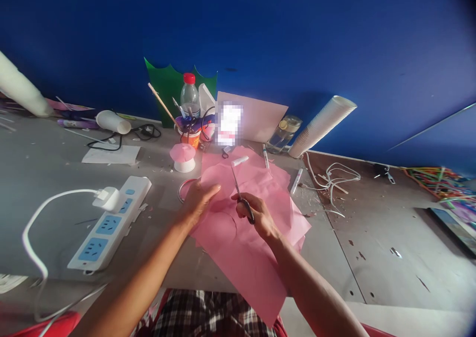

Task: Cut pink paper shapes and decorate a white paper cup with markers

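A big sheet of pink paper point(245, 257) lies on the grey table point(390, 237) in front of me, with more pink sheets under it. My left hand point(199, 198) grips the sheet's upper left part, fingers curled on it. My right hand point(256, 213) is closed round the black handles of a pair of scissors point(238, 188), whose blades point away from me over the paper. A curved cut line shows in the sheet between my hands.
A white power strip point(111, 223) with a plugged charger lies left. Behind stand a small pink-topped white cup point(183, 157), a water bottle point(190, 96), a tool cup point(191, 131), a glass jar point(283, 133), stacked white cups point(322, 124) and white cables point(332, 178).
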`<state>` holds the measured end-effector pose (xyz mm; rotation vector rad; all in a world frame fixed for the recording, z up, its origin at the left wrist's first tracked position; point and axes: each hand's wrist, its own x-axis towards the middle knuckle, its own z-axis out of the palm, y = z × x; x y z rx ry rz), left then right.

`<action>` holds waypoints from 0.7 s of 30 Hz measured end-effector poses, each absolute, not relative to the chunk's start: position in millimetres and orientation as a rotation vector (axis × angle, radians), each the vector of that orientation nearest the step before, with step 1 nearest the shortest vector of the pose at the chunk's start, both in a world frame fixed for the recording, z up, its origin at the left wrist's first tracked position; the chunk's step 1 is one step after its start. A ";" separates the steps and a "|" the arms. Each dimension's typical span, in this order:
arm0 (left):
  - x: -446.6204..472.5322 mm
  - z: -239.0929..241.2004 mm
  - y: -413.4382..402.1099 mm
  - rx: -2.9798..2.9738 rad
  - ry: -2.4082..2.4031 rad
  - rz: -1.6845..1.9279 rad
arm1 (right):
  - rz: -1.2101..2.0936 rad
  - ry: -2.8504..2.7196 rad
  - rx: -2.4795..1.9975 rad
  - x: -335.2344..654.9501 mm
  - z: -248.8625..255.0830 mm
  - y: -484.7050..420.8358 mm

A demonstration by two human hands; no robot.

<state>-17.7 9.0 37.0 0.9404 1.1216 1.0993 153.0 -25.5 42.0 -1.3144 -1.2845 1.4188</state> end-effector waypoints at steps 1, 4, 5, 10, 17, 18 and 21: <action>-17.8 37.5 9.2 0.951 1.132 1.092 | 1.420 -1.279 -1.314 152.6 42.2 -25.6; -18.1 37.5 9.6 0.980 1.148 1.075 | 1.425 -1.265 -1.287 152.1 41.3 -25.6; -18.2 37.1 9.5 0.986 1.146 1.075 | 1.429 -1.262 -1.276 152.0 40.8 -25.6; -17.9 35.0 8.0 0.981 1.096 1.104 | 1.438 -1.248 -1.258 151.7 39.3 -25.6; -18.1 40.0 6.1 1.025 1.092 1.098 | 1.462 -1.230 -1.228 150.9 37.4 -25.5; -18.4 40.1 6.2 1.040 1.093 1.090 | 1.463 -1.226 -1.224 150.9 36.8 -25.4; -18.5 38.8 7.2 1.059 1.115 1.070 | 1.463 -1.218 -1.218 150.7 35.3 -25.4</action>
